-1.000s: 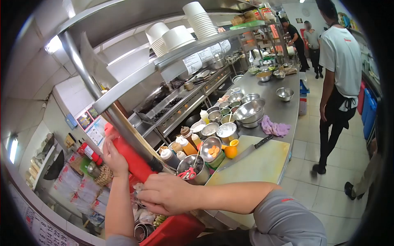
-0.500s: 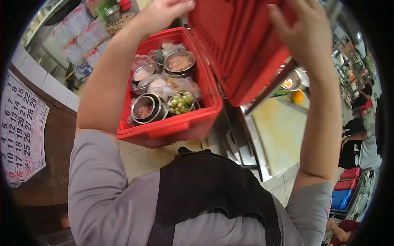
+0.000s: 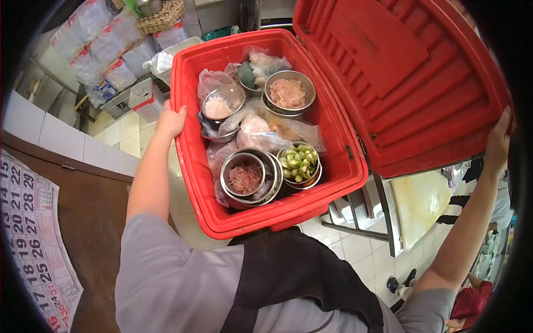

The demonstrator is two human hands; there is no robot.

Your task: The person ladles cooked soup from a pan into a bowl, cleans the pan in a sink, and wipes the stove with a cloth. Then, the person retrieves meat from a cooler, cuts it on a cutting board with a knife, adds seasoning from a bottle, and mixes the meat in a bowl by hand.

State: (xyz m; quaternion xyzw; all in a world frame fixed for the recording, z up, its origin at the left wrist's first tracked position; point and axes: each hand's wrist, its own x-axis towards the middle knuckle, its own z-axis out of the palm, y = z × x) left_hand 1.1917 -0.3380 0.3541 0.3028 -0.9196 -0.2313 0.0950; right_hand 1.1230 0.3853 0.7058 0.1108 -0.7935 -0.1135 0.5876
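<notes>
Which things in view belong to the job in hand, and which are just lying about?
In the job:
- red cooler box, left hand at its rim
- open lid, right hand at its edge
- metal bowls and plastic bags inside

Lying about:
- calendar
- wicker basket
- cutting board

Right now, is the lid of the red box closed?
No, the lid stands open to one side of the red box, with the right hand at its outer edge.
</notes>
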